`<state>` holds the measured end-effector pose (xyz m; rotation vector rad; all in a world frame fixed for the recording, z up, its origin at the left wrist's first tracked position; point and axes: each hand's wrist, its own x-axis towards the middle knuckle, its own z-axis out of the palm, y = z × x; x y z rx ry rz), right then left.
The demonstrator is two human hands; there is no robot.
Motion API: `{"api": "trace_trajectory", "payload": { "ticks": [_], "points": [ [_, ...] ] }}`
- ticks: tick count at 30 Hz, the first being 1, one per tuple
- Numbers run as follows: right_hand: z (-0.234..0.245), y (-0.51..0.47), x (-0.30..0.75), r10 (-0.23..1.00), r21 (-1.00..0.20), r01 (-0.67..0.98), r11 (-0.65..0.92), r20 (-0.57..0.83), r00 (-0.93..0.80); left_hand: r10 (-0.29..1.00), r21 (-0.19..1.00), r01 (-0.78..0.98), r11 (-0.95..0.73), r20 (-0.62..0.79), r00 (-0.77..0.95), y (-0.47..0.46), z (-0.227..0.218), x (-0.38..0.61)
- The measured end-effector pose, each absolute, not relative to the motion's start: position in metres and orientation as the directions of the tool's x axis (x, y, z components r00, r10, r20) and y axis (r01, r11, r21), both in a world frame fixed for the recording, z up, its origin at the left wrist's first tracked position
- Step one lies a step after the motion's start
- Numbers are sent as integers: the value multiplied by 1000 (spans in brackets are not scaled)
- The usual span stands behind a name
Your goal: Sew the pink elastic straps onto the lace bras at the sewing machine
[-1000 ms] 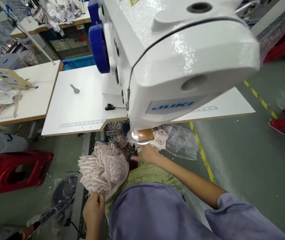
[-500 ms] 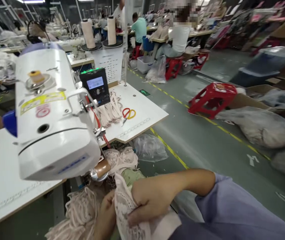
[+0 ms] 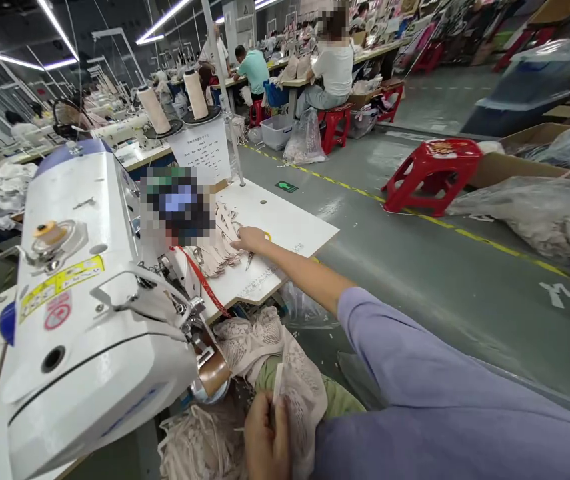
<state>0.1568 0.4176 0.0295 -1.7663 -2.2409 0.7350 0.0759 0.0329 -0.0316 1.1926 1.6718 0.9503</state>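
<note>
In the lower middle, my left hand [image 3: 267, 433] is closed on the edge of a pale pink lace bra [image 3: 302, 393], which hangs down over my lap. My right hand [image 3: 253, 240] reaches forward to the worktable, its fingers bent together at the right side of a pile of pale fabric straps [image 3: 215, 253]. What lies between those fingertips is hidden. Beneath this hand lies a pair of scissors [image 3: 249, 260], its blades and a bit of yellow handle showing. More lace [image 3: 249, 333] rests against the arm of a white sewing machine [image 3: 99, 320].
A bundle of pale cords [image 3: 199, 440] hangs below the machine. Two thread cones [image 3: 195, 95] stand behind the blurred control panel [image 3: 177, 207]. On the floor at right are a red stool [image 3: 432, 173] and plastic bags [image 3: 539, 213]. Other people sit working farther back.
My right hand has let go of the lace bra and moved forward onto the table beside the straps and scissors. My left hand still holds the bra. The view has shifted.
</note>
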Motion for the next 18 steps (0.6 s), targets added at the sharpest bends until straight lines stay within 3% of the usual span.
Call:
{"api": "trace_trajectory", "payload": {
  "ticks": [6, 11, 13, 15, 18],
  "points": [
    [19, 435, 159, 958, -672, 734, 94, -139, -250, 948, 878, 388, 279, -188, -256, 33, -23, 58],
    [22, 408, 181, 933, -919, 389, 68, -80, -351, 961, 853, 453, 259, -178, -214, 40, -23, 51],
    [23, 378, 185, 901, -976, 217, 34, -64, -429, 982, 849, 504, 161, -84, -172, 43, -17, 53],
    [23, 338, 186, 860, -997, 72, -15, -50, -508, 988, 802, 598, -11, 101, -117, 46, -7, 53],
    [21, 272, 186, 783, -991, -71, -117, -48, -620, 925, 585, 779, -225, 379, -16, 47, 12, 44]
  ]
}}
